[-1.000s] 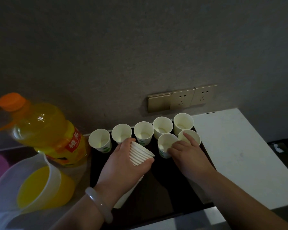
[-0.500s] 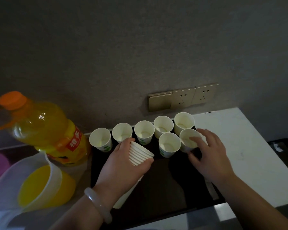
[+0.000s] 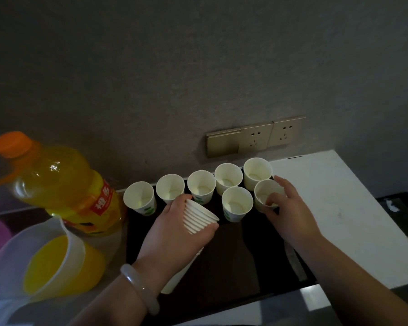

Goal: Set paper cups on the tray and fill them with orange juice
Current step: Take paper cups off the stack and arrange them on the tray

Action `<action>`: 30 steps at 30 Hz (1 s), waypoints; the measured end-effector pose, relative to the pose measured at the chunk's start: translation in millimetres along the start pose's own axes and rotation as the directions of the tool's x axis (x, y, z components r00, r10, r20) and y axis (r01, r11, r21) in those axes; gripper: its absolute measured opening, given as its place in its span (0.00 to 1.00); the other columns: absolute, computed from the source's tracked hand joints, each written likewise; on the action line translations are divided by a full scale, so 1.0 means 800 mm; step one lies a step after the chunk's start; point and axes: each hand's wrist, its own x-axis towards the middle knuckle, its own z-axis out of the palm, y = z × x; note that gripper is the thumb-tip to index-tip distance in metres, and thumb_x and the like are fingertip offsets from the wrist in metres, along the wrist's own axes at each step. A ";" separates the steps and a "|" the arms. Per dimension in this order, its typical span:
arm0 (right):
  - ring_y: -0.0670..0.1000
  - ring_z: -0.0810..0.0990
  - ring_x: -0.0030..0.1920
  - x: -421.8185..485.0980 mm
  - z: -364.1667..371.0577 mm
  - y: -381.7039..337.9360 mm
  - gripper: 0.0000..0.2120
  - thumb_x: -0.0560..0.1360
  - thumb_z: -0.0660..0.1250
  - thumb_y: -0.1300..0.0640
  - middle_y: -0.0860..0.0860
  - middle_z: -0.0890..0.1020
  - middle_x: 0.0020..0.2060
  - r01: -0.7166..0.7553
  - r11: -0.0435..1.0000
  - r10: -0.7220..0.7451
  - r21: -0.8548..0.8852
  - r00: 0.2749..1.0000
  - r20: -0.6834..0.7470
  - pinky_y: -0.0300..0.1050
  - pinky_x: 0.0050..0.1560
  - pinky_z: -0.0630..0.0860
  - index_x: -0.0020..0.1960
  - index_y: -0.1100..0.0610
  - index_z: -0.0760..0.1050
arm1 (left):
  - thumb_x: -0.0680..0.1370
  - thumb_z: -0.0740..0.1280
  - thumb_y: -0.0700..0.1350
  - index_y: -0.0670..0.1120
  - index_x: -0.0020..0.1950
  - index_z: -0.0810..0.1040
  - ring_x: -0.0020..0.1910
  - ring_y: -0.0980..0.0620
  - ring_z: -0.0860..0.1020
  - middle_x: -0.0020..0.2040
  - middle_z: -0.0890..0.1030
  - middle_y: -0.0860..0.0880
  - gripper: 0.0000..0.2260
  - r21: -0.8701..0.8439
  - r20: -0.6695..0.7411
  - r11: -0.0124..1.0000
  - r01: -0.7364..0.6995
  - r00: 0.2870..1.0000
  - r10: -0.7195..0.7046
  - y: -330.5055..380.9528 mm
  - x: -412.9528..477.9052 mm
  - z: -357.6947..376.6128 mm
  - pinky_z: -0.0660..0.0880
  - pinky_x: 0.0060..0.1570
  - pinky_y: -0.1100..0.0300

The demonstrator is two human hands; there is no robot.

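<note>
Head view looks down on our two hands over the dark tray [image 3: 233,260], which sits on the worktop [image 3: 339,208] against the wall. Our left hand [image 3: 174,234] is wrapped round a nested stack of cups [image 3: 199,217], held on a slant with the open end uppermost. Our right hand [image 3: 292,215] is apart from it, its fingers curled at the rim of a single cup [image 3: 264,196]. That cup stands at the right end of the front row, just beside another front cup [image 3: 237,203]. Behind them a back row [image 3: 201,185] of five cups stands upright along the wall. All seven look empty, so we judge the setting-out well along and the pouring not begun. The bottle [image 3: 64,184] of orange juice, cap on, and a partly filled jug [image 3: 45,260] stand left of the tray.

These cups are light, thin and easily crushed, so we would take each by its upper wall with a gentle pinch. Empty, they tip at a nudge, and the neighbours stand close. The jug is heavier and will slosh; we cannot make out its handle.
</note>
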 end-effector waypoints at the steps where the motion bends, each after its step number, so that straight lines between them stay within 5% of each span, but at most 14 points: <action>1: 0.62 0.77 0.59 0.000 0.001 0.000 0.05 0.69 0.76 0.59 0.55 0.70 0.71 0.001 1.000 -0.001 0.003 1.000 0.001 0.45 0.53 0.73 0.41 0.60 0.81 | 0.66 0.70 0.66 0.61 0.63 0.64 0.53 0.59 0.72 0.57 0.71 0.59 0.30 0.000 0.001 1.000 -0.002 1.000 0.002 0.000 0.000 0.000 0.75 0.53 0.58; 6: 0.65 0.79 0.56 -0.001 0.000 -0.005 0.08 0.65 0.78 0.60 0.58 0.72 0.69 0.003 1.000 -0.003 -0.012 1.000 -0.021 0.52 0.53 0.76 0.42 0.58 0.81 | 0.66 0.70 0.66 0.61 0.64 0.64 0.53 0.58 0.73 0.57 0.71 0.58 0.30 0.001 0.000 1.000 0.001 1.000 -0.001 0.001 0.000 0.001 0.75 0.53 0.59; 11: 0.64 0.71 0.67 -0.009 -0.016 -0.017 0.19 0.63 0.79 0.60 0.59 0.73 0.68 0.048 0.999 -0.050 -0.024 0.993 -0.106 0.61 0.63 0.71 0.53 0.58 0.80 | 0.66 0.70 0.66 0.61 0.64 0.64 0.53 0.58 0.73 0.57 0.72 0.59 0.30 0.003 -0.013 1.000 0.006 1.000 -0.006 -0.001 0.002 0.001 0.75 0.52 0.59; 14: 0.54 0.70 0.66 -0.017 -0.033 -0.055 0.14 0.69 0.71 0.55 0.55 0.76 0.63 0.171 0.980 -0.139 0.103 0.956 -0.260 0.50 0.65 0.67 0.53 0.59 0.79 | 0.66 0.70 0.66 0.61 0.65 0.63 0.55 0.58 0.72 0.58 0.70 0.60 0.31 0.007 -0.019 1.000 0.021 1.000 -0.021 0.000 0.002 -0.001 0.74 0.54 0.58; 18: 0.43 0.77 0.48 -0.023 -0.041 -0.134 0.11 0.74 0.65 0.50 0.47 0.83 0.45 0.379 0.859 -0.370 0.344 0.924 -0.095 0.34 0.53 0.70 0.48 0.56 0.81 | 0.65 0.70 0.64 0.60 0.62 0.65 0.52 0.58 0.75 0.55 0.74 0.58 0.29 -0.022 0.002 1.000 0.012 1.000 -0.012 0.003 0.003 -0.001 0.77 0.51 0.55; 24: 0.44 0.80 0.40 -0.024 -0.021 -0.170 0.04 0.76 0.69 0.56 0.44 0.83 0.39 0.087 0.848 -0.240 0.523 0.943 0.231 0.44 0.45 0.75 0.45 0.49 0.83 | 0.67 0.71 0.52 0.55 0.71 0.62 0.58 0.56 0.74 0.62 0.71 0.54 0.34 0.019 0.029 0.999 0.038 0.999 -0.039 -0.005 -0.004 -0.010 0.75 0.55 0.58; 30: 0.43 0.76 0.34 -0.036 -0.016 -0.187 0.05 0.76 0.66 0.57 0.45 0.79 0.34 0.245 0.853 -0.295 0.461 0.955 0.038 0.33 0.33 0.68 0.43 0.53 0.79 | 0.68 0.66 0.60 0.56 0.67 0.65 0.54 0.58 0.75 0.59 0.74 0.56 0.29 0.014 -0.020 0.999 0.031 0.999 -0.030 -0.005 -0.008 -0.015 0.78 0.51 0.56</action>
